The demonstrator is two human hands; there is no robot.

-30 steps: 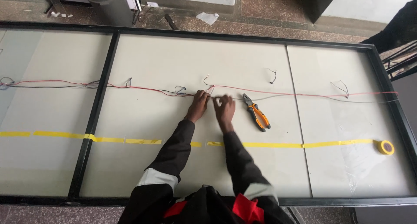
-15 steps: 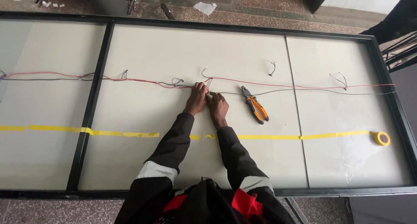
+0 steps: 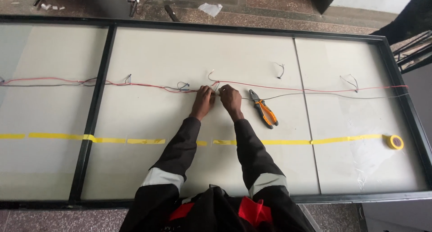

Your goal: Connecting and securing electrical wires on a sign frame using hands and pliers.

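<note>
Both hands meet at the middle of the pale surface (image 3: 180,169): the left hand (image 3: 204,100) and right hand (image 3: 230,98) are each pinched on the red wire (image 3: 288,88) where it runs across the panel. Orange-handled pliers (image 3: 263,109) lie just beside the right hand. A yellow tape roll (image 3: 395,142) sits well apart, at the end of the yellow tape line (image 3: 342,139).

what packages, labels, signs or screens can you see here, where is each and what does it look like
No packages, signs or screens show.
Nearest to a label: the yellow tape strip, a thin line stuck across the panel below both hands, with gaps.
Yellow tape roll: a small ring at the strip's right end.
White paper scrap: crumpled, on the floor above the panel; any marks are too small to tell.
</note>
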